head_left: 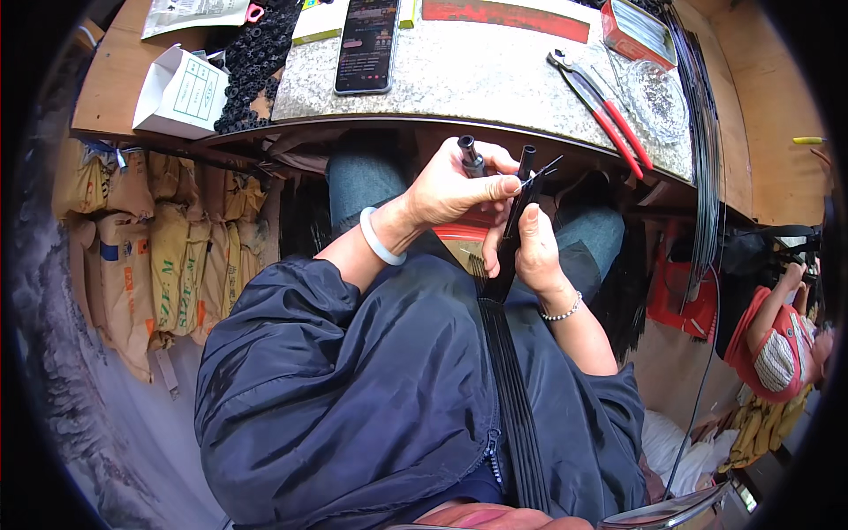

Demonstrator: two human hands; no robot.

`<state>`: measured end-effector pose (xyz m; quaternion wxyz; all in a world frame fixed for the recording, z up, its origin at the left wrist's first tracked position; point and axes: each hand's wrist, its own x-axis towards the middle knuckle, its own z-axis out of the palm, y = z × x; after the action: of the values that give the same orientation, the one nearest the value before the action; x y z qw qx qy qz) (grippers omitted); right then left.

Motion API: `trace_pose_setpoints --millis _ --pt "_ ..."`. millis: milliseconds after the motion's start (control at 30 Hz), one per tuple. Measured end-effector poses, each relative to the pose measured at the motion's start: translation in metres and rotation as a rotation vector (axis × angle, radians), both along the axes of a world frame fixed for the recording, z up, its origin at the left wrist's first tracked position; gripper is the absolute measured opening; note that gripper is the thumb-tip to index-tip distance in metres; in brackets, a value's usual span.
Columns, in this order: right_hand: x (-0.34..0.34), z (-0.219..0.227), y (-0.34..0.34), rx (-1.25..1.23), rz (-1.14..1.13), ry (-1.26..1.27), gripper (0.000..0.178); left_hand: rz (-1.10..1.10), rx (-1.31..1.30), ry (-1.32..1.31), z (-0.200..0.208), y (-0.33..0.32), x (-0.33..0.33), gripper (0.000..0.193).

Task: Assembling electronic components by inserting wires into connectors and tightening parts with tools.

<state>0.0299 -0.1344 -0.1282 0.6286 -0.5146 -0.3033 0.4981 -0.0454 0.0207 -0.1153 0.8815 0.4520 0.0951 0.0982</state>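
Observation:
My left hand (437, 190), with a white bangle at the wrist, is closed around a short dark tube-like tool (470, 152). Its thumb and fingertips also meet at the top of a bundle of thin black rods (512, 380), which look like umbrella ribs. The bundle runs down over my lap. A narrow black shaft (527, 161) and a few thin wire ends (549, 168) stick up between the hands. My right hand (534, 252), wearing a beaded bracelet, grips the bundle just below, thumb pointing up. The fingers hide the joint between them.
On the bench ahead lie a phone (367, 49), red-handled pliers (601, 115), a clear dish of small pieces (654, 102), a red box (638, 35), a white carton (181, 93) and black parts (252, 79). Long rods (702, 159) hang at the right edge. A person (777, 344) sits beyond.

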Motion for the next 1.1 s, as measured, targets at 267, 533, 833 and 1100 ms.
trace_pose_setpoints --millis 267,533,833,1100 --pt "-0.003 -0.01 0.0 0.021 -0.042 0.011 0.068 0.002 -0.017 0.074 -0.003 0.004 0.003 0.019" --pt "0.003 -0.006 0.001 -0.004 0.041 0.068 0.074 -0.092 -0.013 0.006 -0.004 0.013 0.004 0.017" --pt "0.007 -0.017 0.0 0.022 0.077 0.224 0.07 -0.127 0.174 0.062 0.007 0.02 0.005 0.022" --pt "0.003 -0.014 0.002 -0.045 -0.039 0.225 0.066 0.12 -0.022 -0.033 0.02 0.032 0.018 0.042"
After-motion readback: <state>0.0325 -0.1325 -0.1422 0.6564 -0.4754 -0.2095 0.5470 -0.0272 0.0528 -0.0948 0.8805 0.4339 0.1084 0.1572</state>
